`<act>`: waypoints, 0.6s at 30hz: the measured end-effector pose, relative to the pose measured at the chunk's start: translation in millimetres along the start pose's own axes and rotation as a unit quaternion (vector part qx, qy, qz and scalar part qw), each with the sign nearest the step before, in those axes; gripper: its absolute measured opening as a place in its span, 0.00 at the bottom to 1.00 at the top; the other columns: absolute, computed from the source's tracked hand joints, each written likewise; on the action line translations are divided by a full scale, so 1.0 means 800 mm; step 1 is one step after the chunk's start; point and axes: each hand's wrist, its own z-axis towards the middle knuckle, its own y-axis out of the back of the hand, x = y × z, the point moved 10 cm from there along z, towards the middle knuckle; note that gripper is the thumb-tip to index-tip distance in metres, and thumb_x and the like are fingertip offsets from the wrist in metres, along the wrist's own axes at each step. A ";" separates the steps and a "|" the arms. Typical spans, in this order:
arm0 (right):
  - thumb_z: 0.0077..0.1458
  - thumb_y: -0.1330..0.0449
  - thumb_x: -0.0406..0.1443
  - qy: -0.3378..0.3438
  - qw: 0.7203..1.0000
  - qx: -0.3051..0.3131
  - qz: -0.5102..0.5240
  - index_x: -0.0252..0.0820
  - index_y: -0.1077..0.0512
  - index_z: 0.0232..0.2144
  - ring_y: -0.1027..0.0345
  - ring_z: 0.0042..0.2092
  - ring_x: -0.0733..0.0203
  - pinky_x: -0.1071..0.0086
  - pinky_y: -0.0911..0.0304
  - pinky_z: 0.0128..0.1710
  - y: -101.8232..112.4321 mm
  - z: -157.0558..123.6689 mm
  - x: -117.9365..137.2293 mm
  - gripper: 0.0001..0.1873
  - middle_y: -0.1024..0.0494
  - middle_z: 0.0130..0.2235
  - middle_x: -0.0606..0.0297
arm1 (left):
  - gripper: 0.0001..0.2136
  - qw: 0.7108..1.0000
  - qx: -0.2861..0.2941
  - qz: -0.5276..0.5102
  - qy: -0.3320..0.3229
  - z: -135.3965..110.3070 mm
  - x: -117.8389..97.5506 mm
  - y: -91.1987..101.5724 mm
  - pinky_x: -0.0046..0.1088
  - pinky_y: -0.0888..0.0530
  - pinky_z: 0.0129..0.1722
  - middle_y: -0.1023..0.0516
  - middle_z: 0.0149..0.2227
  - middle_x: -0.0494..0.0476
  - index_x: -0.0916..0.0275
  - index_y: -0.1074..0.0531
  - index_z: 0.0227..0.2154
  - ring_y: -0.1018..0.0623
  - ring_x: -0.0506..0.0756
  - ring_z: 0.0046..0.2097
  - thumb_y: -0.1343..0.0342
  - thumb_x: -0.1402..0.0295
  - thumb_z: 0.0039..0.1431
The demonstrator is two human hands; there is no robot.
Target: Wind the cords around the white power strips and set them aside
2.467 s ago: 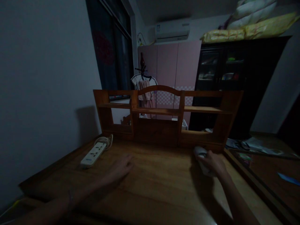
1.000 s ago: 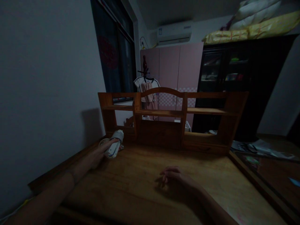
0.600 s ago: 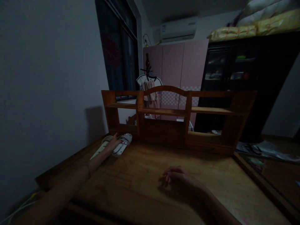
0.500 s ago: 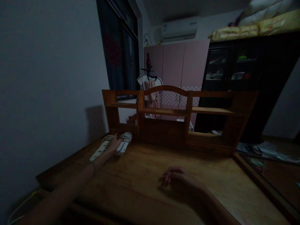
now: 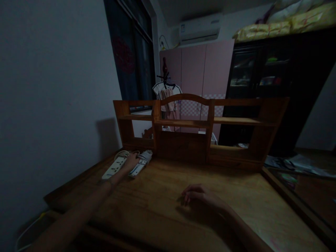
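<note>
It is dim. My left hand [image 5: 130,161] reaches to the desk's far left corner and lies flat, fingers stretched out, between a white power strip [image 5: 113,168] and a white tube-shaped object [image 5: 141,163]. It touches the white object's left side. The object lies on the wooden desk [image 5: 162,210] against the foot of the wooden shelf unit [image 5: 183,147]. My right hand [image 5: 199,196] rests on the middle of the desk with its fingers curled under and nothing in them.
The power strip's coiled cord [image 5: 122,153] lies behind it by the wall. The shelf unit spans the desk's back edge. A second table with papers [image 5: 294,162] stands to the right. A pink wardrobe [image 5: 199,73] and a dark cabinet [image 5: 262,77] stand beyond.
The white object went from my right hand at the right of the desk to my left hand, which laid it down beside the power strip. My right hand came to rest mid-desk.
</note>
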 end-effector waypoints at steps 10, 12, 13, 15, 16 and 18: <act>0.53 0.39 0.41 -0.006 1.000 0.005 0.004 0.36 0.23 0.37 0.29 0.37 0.59 0.66 0.36 0.40 0.000 0.001 -0.002 0.15 0.21 0.36 0.56 | 0.16 0.989 -0.057 0.032 0.133 -0.008 0.043 -0.026 0.41 0.27 0.45 0.31 0.50 0.60 0.63 0.34 0.50 0.27 0.57 0.48 0.47 0.63 0.62; 0.53 0.39 0.42 -0.013 1.000 0.000 0.003 0.36 0.23 0.37 0.29 0.36 0.60 0.67 0.36 0.39 0.001 0.001 -0.004 0.15 0.21 0.36 0.57 | 0.17 0.983 -0.065 0.037 0.168 -0.008 0.051 -0.027 0.41 0.27 0.45 0.32 0.51 0.61 0.63 0.35 0.51 0.27 0.57 0.47 0.48 0.62 0.62; 0.52 0.39 0.42 -0.016 1.000 -0.002 -0.001 0.37 0.23 0.37 0.29 0.36 0.60 0.67 0.36 0.39 0.002 0.001 -0.004 0.15 0.21 0.36 0.57 | 0.18 0.980 -0.067 0.040 0.181 -0.007 0.053 -0.026 0.40 0.27 0.44 0.33 0.52 0.62 0.64 0.37 0.52 0.27 0.58 0.47 0.48 0.62 0.62; 0.53 0.38 0.43 -0.017 1.000 0.001 -0.011 0.38 0.23 0.37 0.29 0.37 0.60 0.67 0.36 0.40 0.001 0.001 -0.003 0.15 0.21 0.36 0.58 | 0.20 0.977 -0.068 0.047 0.195 -0.004 0.054 -0.022 0.39 0.28 0.42 0.35 0.54 0.68 0.66 0.40 0.54 0.27 0.61 0.48 0.51 0.63 0.62; 0.52 0.38 0.43 -0.017 1.000 0.004 -0.016 0.38 0.23 0.37 0.29 0.36 0.60 0.67 0.36 0.40 0.001 0.001 -0.002 0.15 0.21 0.36 0.58 | 0.21 0.977 -0.068 0.052 0.195 -0.002 0.053 -0.019 0.39 0.28 0.41 0.37 0.54 0.71 0.68 0.42 0.55 0.27 0.62 0.48 0.52 0.63 0.62; 0.52 0.38 0.43 -0.015 1.000 0.007 -0.021 0.39 0.23 0.37 0.29 0.36 0.60 0.67 0.36 0.40 0.001 0.001 -0.001 0.15 0.21 0.35 0.59 | 0.23 0.978 -0.063 0.061 0.187 0.000 0.049 -0.012 0.39 0.29 0.40 0.37 0.54 0.75 0.70 0.44 0.56 0.27 0.65 0.48 0.53 0.64 0.61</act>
